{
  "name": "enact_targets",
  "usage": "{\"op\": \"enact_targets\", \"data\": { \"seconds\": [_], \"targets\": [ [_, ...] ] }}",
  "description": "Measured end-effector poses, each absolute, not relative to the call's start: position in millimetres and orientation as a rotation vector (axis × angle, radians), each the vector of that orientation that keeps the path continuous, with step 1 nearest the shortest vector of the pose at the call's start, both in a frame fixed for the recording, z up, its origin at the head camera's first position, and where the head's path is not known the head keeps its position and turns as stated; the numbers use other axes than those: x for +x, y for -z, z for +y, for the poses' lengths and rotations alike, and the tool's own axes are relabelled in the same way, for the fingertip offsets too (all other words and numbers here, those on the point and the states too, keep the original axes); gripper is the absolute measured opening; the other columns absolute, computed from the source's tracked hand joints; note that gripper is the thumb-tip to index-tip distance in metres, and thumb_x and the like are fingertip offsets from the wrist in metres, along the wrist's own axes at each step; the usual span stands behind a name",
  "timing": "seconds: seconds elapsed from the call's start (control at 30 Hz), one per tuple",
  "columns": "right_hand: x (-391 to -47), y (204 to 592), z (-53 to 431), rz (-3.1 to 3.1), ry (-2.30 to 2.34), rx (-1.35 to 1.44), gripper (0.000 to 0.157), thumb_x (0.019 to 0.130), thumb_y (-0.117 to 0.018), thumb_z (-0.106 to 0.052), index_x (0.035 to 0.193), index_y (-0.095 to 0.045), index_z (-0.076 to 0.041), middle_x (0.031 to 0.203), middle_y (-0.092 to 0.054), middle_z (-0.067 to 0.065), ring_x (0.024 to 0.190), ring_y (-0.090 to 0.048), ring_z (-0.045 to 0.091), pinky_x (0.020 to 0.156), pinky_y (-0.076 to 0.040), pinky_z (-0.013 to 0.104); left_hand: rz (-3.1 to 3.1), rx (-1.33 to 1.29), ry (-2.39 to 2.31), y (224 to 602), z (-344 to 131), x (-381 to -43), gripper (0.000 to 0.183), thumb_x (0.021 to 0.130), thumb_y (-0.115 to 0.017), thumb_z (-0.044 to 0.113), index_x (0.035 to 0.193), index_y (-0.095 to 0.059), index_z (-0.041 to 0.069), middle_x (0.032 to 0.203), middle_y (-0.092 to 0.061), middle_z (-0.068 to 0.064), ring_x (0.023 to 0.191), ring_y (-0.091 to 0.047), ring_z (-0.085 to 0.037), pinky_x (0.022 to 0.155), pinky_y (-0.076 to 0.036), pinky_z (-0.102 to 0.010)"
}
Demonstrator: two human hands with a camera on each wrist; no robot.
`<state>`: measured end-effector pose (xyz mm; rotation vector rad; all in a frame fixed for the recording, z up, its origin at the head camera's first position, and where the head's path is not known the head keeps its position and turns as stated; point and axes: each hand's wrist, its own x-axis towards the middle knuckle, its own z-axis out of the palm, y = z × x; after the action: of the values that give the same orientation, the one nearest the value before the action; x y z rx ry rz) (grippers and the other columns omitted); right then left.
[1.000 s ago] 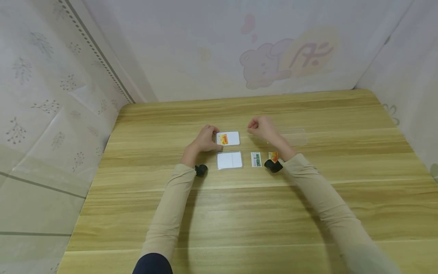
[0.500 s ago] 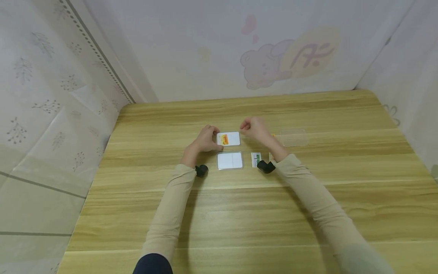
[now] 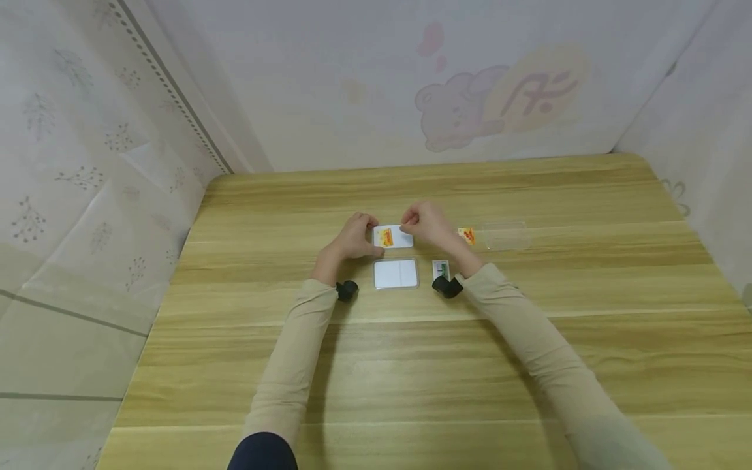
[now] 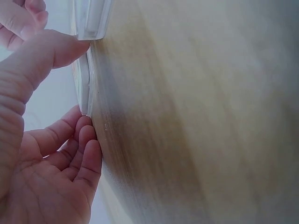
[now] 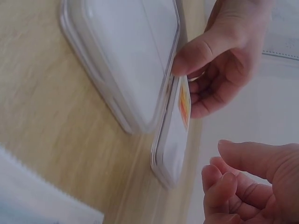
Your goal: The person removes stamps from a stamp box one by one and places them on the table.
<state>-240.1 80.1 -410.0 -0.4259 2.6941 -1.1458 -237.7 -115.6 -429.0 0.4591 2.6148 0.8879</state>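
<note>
My left hand point(image 3: 355, 236) grips a flat clear plastic case point(image 3: 402, 239) by its left end, thumb on the near edge and fingers on the far one. On the case's white insert lies an orange-yellow stamp point(image 3: 386, 237). Over the right end of that case hovers my right hand point(image 3: 427, 223), its fingers curled. In the right wrist view, nothing shows between its thumb point(image 5: 238, 151) and fingers. A second clear case point(image 3: 396, 274) with a white insert lies just nearer to me.
A green-and-white stamp point(image 3: 440, 269) lies right of the second case, partly behind the black wrist camera point(image 3: 448, 286). Another orange stamp point(image 3: 467, 236) rests beyond my right wrist, beside a clear plastic lid-like piece point(image 3: 506, 235). A patterned curtain point(image 3: 294, 85) stands behind the wooden table point(image 3: 376, 391).
My right hand has moved left from beside the gripped case to over its right end, uncovering the orange stamp at the back. My left hand keeps its hold.
</note>
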Motion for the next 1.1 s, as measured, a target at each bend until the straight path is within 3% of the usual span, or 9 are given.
{"op": "enact_targets", "data": {
  "seconds": [0.73, 1.1],
  "targets": [
    [-248.4, 419.8, 58.9, 2.636, 1.133, -0.525, 0.015, 0.081, -0.067, -0.001, 0.094, -0.066, 0.006, 0.084, -0.063, 0.015, 0.075, -0.055, 0.021, 0.065, -0.045, 0.025, 2.612, 0.470, -0.879, 427.3, -115.6, -237.6, 0.061, 0.075, -0.075, 0.016, 0.124, -0.046, -0.007, 0.121, -0.044, -0.018, 0.112, -0.041, -0.029, 0.099, -0.036, -0.037],
    [-251.1, 423.4, 49.8, 2.637, 1.090, -0.528, 0.015, 0.078, -0.068, 0.003, 0.092, -0.065, 0.007, 0.073, -0.056, 0.008, 0.065, -0.048, 0.015, 0.055, -0.038, 0.019, 2.610, 0.489, -0.889, 429.3, -116.8, -237.3, 0.061, 0.076, -0.075, 0.016, 0.125, -0.046, -0.008, 0.122, -0.044, -0.019, 0.114, -0.041, -0.030, 0.100, -0.035, -0.037]
  ]
}}
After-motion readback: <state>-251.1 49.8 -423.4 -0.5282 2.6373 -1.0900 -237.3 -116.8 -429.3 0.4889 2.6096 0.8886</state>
